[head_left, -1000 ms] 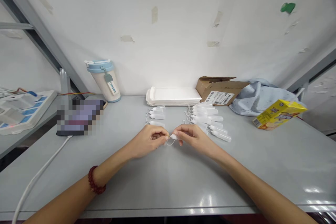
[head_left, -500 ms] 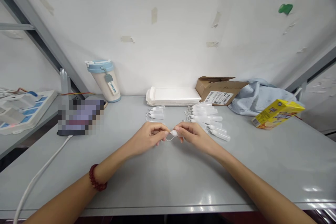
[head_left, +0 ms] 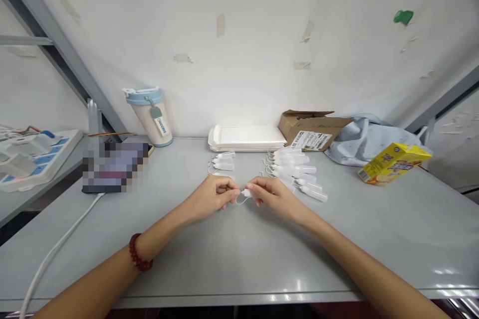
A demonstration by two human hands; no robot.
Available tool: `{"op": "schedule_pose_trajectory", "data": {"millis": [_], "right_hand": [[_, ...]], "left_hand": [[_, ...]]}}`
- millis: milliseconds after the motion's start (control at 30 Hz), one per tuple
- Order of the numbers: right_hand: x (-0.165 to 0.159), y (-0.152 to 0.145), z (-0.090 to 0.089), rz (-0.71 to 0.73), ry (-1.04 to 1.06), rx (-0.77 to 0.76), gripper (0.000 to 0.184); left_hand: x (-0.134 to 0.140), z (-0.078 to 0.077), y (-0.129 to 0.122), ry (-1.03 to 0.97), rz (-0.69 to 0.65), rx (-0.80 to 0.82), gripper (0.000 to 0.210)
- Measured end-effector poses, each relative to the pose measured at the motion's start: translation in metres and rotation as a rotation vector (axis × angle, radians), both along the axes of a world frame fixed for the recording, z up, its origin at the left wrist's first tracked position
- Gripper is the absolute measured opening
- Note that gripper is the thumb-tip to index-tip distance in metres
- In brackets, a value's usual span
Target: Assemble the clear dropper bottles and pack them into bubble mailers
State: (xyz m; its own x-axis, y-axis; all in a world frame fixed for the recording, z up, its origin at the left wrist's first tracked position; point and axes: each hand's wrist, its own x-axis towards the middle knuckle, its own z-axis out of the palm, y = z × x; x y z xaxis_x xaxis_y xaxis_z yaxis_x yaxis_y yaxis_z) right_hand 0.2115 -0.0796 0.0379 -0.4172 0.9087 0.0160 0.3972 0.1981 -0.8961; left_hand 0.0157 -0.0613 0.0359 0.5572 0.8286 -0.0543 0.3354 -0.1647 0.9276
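No lettering can be clearly read.
Blurred print is carried by the label (head_left: 310,140) of the cardboard box (head_left: 322,123), the tumbler tag (head_left: 161,126) to the box's left and the yellow carton (head_left: 393,163) to its right.

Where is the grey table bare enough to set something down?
Free: near edge between the left forearm and right forearm; between the right forearm and yellow carton. Crowded: back centre, where translucent white bottles lie before a flat white stack and brown cardboard box.

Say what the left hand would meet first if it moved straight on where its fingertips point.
Likely the small white piece held by the right hand, directly ahead of the left hand; whether they already touch is unclear.
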Motion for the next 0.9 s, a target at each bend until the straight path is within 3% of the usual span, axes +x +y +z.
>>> {"op": "schedule_pose_trajectory", "data": {"millis": [267,533,733,900], "right_hand": [[-0.004,-0.001,-0.007,0.021,-0.033,-0.027,0.032],[0.010,0.003,0.011,-0.059,-0.082,0.018,0.034],[0.029,0.018,0.006,-0.298,-0.446,0.345,0.020],[0.031,0.021,0.005,-0.331,-0.732,0.406,0.014]], "left_hand": [[0.000,-0.007,0.001,0.049,-0.003,-0.025,0.020],[-0.006,0.005,0.010,-0.005,0.037,0.004,0.023],[-0.028,0.008,0.034,0.041,0.279,0.031,0.029],[-0.037,0.002,0.043,0.045,0.344,-0.027,0.032]]}}
